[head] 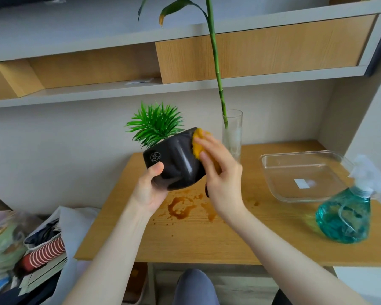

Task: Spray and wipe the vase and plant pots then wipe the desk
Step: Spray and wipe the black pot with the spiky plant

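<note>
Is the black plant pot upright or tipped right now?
Tipped. The black plant pot leans left above the desk, held by the left hand; the right hand presses a yellow cloth against it.

Hides most of the folded orange cleaning cloth (198, 144) behind the right hand (220, 172). Covers the base of the tilted glossy black plant pot (176, 160) with the left hand (150, 186). Crops the tall green bamboo stalk (216, 62) at the top edge. Smears the white trigger of the teal glass spray bottle (344, 214).
</note>
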